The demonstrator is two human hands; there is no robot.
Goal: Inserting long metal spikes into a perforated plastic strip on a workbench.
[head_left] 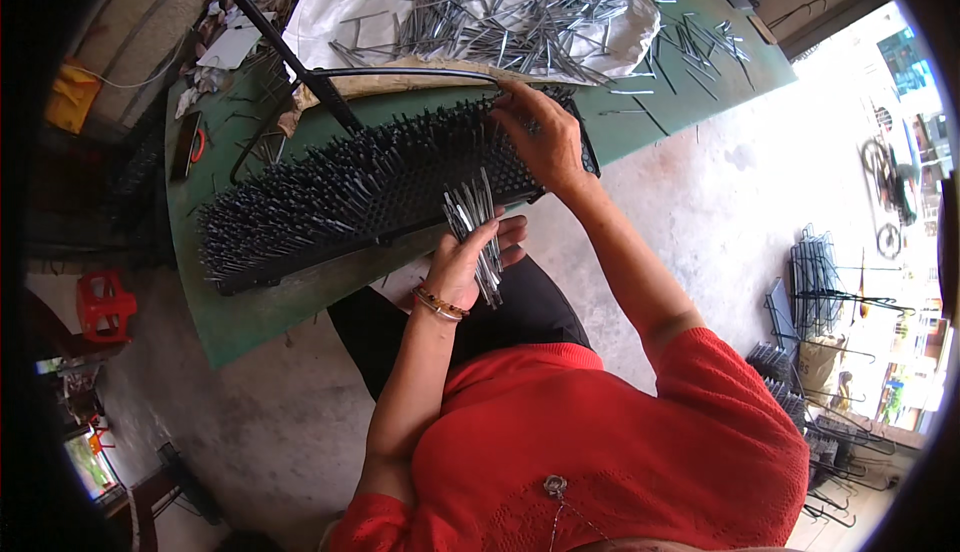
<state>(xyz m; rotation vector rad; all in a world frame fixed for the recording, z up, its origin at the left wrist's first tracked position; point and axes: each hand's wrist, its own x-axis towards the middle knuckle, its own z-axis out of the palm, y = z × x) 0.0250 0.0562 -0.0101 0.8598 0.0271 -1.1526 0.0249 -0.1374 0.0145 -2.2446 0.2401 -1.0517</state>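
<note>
A bundle of thin grey metal strips (pixel 480 242) lies across my left hand (pixel 462 257), held under the thumb. Just beyond it stretches a long black perforated rack (pixel 440 187), with many dark strips upright in its holes and some bare holes showing toward the right. Over the rack's far right part is my right hand (pixel 545 137), its thumb and forefinger bent together. What those fingertips hold, if anything, is too small to make out. A curved black rod (pixel 400 72) arches over the rack and ends close to my right hand.
Loose metal strips (pixel 500 12) are heaped on a white sack (pixel 330 12) at the back of the green table (pixel 235 327). A black post (pixel 255 17) slants down to the rack. A phone (pixel 185 147) lies at left, a red stool (pixel 105 307) on the floor. Wire racks (pixel 815 282) stand at right.
</note>
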